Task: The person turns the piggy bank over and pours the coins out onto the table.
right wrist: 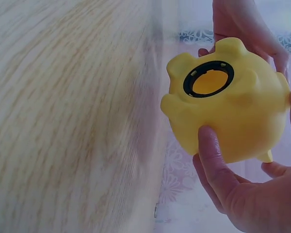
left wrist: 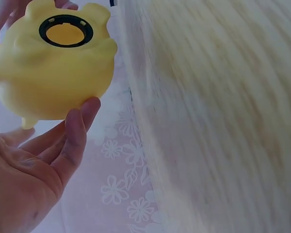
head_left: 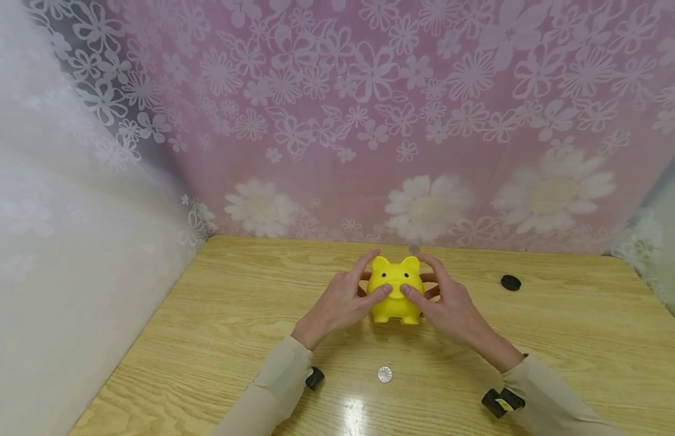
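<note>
Our left hand [head_left: 345, 298] and right hand [head_left: 451, 304] both grasp the smooth, yellow, pig-shaped plastic bank [head_left: 396, 306], raised above the light wooden table [head_left: 261, 290]. We judge it light, stiff, slightly slippery, best held by its rounded sides.

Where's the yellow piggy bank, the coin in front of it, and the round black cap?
Yellow piggy bank [head_left: 396, 305]: head view, belly below the snout.
Coin [head_left: 385, 374]: head view, middle of its face.
Round black cap [head_left: 511, 283]: head view, middle of its top.
</note>
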Available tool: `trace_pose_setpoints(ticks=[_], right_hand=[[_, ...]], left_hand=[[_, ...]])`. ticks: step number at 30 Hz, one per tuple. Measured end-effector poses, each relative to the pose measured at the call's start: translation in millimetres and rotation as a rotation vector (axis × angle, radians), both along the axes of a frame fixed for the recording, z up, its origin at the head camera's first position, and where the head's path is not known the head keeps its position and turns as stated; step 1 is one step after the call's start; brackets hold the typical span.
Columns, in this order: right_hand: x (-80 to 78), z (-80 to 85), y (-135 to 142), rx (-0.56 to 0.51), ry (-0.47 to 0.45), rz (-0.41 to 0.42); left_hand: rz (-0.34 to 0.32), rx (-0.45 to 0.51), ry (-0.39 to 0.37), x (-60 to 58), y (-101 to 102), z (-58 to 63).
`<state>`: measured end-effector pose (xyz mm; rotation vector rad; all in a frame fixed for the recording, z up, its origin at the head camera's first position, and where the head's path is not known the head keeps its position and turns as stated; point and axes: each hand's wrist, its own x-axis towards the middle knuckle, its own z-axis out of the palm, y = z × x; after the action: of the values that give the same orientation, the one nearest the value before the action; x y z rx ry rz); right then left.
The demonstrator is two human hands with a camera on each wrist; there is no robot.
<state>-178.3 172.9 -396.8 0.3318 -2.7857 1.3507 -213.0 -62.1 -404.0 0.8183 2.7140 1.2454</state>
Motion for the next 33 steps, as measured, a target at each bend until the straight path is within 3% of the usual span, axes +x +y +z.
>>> trace_pose_setpoints(ticks=[8,18,28,33], right_hand=[[0.5,-1.0,0,-0.060,-0.070,0.012],[0.1,-2.5,1,-0.079,-0.061,0.007],[0.0,-7.7,2,-0.042,-0.014,0.006],[-0.4,-12.5,5,-0.043,0.036,0.049]], left_hand=[[0.015,-0.030,-0.027,0.1,1,-2.8],[0.017,-0.058,-0.075,0.0,3,0.8],[-0.094,-0.048,-0.175,-0.5,0,3.0],[-0.102,-0.029,-0.191,-1.0,0,3.2]])
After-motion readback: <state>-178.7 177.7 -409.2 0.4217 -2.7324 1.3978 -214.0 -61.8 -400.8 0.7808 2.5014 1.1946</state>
